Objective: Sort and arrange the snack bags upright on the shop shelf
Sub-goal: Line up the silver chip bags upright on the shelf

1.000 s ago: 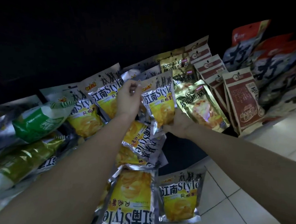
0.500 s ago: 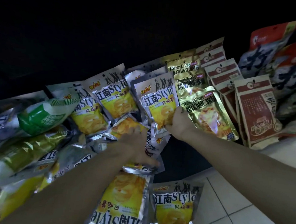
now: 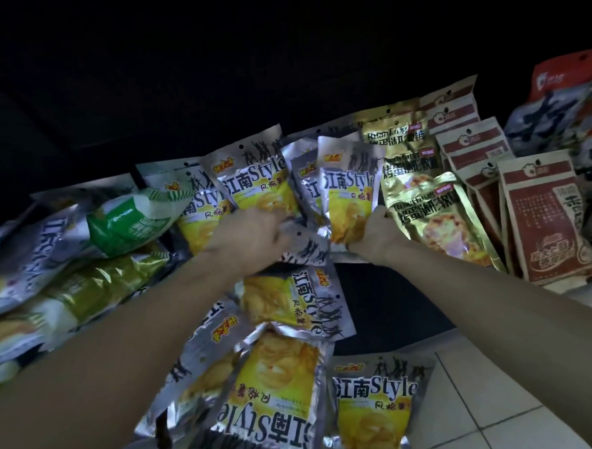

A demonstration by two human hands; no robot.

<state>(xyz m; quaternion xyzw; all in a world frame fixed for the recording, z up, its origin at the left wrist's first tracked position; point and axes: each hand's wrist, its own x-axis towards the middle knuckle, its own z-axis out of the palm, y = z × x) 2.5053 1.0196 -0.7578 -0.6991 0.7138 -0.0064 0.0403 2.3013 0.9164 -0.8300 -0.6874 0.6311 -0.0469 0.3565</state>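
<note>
1. My right hand [image 3: 368, 232], centre-right of the frame, grips the lower edge of an upright silver-and-yellow chip bag [image 3: 349, 190], fingers curled round its bottom seam. That bag stands in the row at frame centre, just beside the gold bags [image 3: 435, 217].
2. My left hand [image 3: 254, 233], at centre, has its fingers curled on a silver bag [image 3: 306, 246] lying at a slant below the row. I judge it a grasp, though the fingertips are partly hidden.
3. Step in hand, as I read it: lift the slanted bag and stand it with its own kind.
4. To do it well: hold the standing bag steady with the right hand, turn the picked bag print-forward and top seam up, then slip it in close so each props the next. Foil is slippery; pinch the seam, not the puffed middle.
5. Loose chip bags [image 3: 279, 390] lie toppled across lower centre, some upside down, one [image 3: 372, 402] on the tiled floor [image 3: 503, 402]. These remain to be done.
6. Writing: chip bags read "江南Style". Gold bags read "Ruanfang"; the Chinese beneath is too blurred to trust.
7. Brown-red kraft bags [image 3: 545, 225] at right: Chinese print, unreadable. Green-and-white bags [image 3: 130, 222] lie on their sides at left, text unclear.
</note>
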